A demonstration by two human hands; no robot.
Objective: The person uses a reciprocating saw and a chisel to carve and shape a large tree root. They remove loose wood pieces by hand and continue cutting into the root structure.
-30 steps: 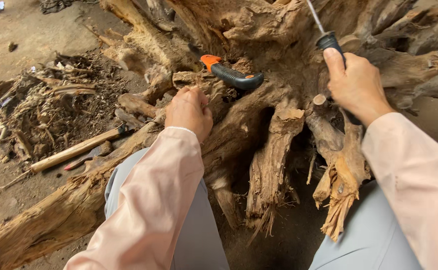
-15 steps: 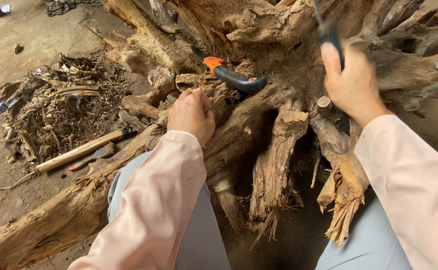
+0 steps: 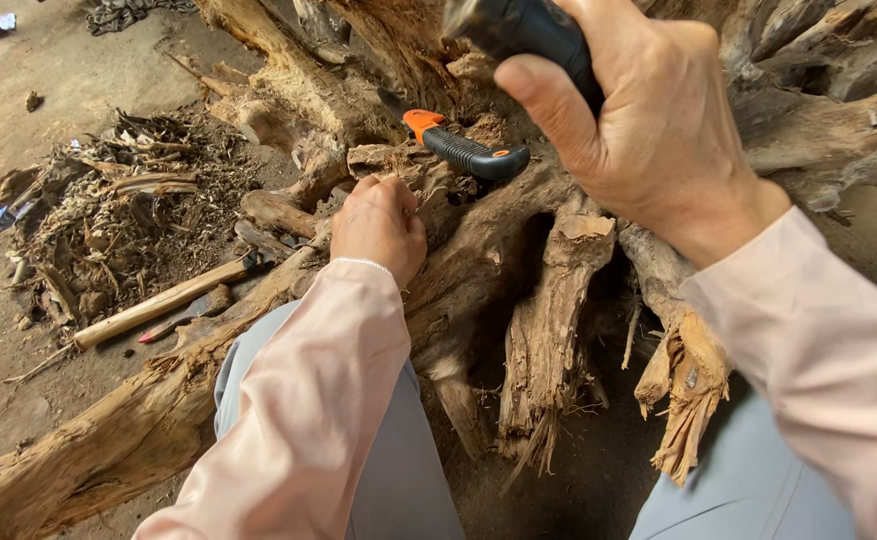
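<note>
Our right hand [image 3: 649, 120] is clenched around a black tool handle [image 3: 539, 35], lifted close to the camera above the root mass, as if raised to strike. Our left hand [image 3: 381, 225] is closed in a fist, knuckles pressed onto the gnarled stump [image 3: 519, 300], seemingly steadying something we cannot make out. Just beyond it an orange-and-black handled tool [image 3: 467, 150] is lodged in the wood; a wooden-handled tool [image 3: 159, 305] lies on the ground [image 3: 19, 380].

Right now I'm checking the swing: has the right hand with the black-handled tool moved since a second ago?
Yes. The right hand, gripping the black-handled tool, has come left, closer to the orange-and-black saw handle lodged in the root stump.
</note>
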